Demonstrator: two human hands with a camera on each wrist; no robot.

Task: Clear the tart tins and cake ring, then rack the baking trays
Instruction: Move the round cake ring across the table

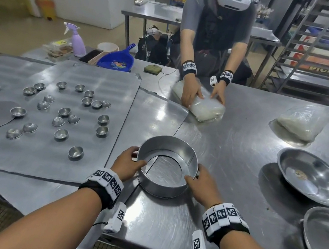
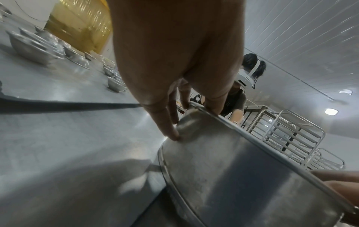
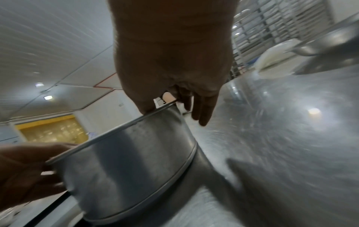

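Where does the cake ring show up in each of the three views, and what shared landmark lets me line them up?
Head: cake ring low centre, on the steel table, between both hands.
Left wrist: lower right, its outer wall under the left hand's fingers.
Right wrist: lower centre-left, thumb over the rim.
Shared landmark: the tray rack.

Both hands out front, left (image 1: 126, 164) & right (image 1: 200, 182), thumbs hooked inward, fingers curled, gripping.

— Any lettering readable anywhere?
— Only broken orange-and-white letters on a banner (image 1: 317, 62) behind the far right rack (image 1: 313, 51); too cut off to read.
— Wristbands (image 1: 107, 182)?
— Black-and-white square codes only, no words.
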